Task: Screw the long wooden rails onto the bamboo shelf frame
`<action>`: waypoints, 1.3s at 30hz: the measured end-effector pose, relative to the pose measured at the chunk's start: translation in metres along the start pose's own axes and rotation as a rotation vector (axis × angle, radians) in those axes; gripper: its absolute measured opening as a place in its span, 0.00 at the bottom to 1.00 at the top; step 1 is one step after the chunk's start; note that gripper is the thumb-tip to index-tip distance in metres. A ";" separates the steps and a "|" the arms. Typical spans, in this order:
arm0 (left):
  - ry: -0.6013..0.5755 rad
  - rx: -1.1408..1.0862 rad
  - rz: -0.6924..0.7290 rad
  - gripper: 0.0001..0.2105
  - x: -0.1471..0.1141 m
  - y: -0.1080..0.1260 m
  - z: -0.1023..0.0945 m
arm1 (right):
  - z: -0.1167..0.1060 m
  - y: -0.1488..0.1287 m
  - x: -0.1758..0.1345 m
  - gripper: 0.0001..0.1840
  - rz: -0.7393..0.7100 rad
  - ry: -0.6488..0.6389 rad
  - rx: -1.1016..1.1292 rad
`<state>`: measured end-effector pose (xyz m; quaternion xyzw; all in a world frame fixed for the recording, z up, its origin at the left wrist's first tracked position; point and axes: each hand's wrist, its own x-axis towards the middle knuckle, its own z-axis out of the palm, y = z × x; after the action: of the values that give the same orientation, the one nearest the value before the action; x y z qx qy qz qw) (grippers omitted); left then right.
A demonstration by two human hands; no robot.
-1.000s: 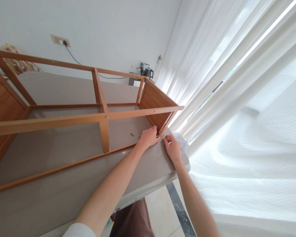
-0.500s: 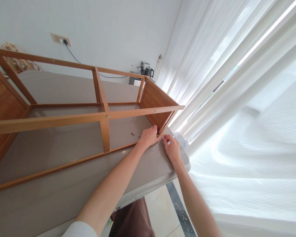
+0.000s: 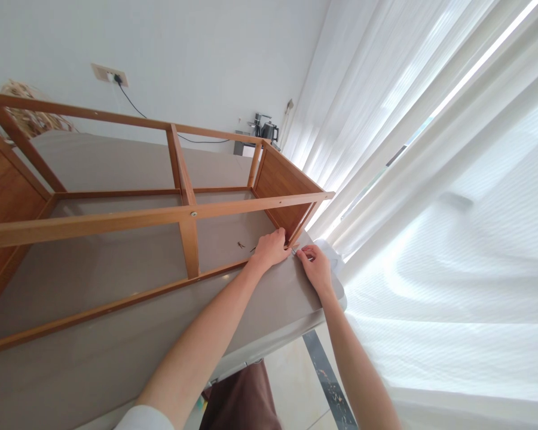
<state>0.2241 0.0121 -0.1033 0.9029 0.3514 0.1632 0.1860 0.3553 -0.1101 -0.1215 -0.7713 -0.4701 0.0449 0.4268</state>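
Note:
A long wooden frame with panelled ends lies on a grey-covered table. My left hand is closed around its lower front right corner, fingers on the inner side of the end panel. Just right of that corner, my right hand pinches a small, thin, silvery metal piece between thumb and fingers. The piece points at the corner; its exact kind is too small to make out. Several small dark pieces of hardware rest on the table inside the frame, near my left hand.
The grey table has a rounded right corner beside white curtains. At the back stand a dark kettle and a metal stand. A wall socket has a black cord. Tangled pale strips lie at the far left.
My right hand has shifted slightly right and turned its fingers around the small metal piece. My left hand stays on the corner. The view has moved a little.

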 end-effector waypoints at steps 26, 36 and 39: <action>-0.019 -0.007 0.007 0.15 -0.001 0.001 -0.004 | 0.003 -0.013 -0.011 0.15 -0.279 -0.026 -0.364; -0.029 -0.019 -0.012 0.16 -0.001 0.001 -0.003 | 0.003 -0.012 -0.011 0.13 -0.287 -0.025 -0.370; -0.025 -0.017 -0.011 0.16 -0.001 0.001 -0.002 | 0.003 -0.012 -0.011 0.13 -0.284 -0.025 -0.363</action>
<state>0.2231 0.0114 -0.1008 0.9015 0.3524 0.1537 0.1989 0.3396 -0.1138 -0.1183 -0.7610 -0.5795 -0.0912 0.2771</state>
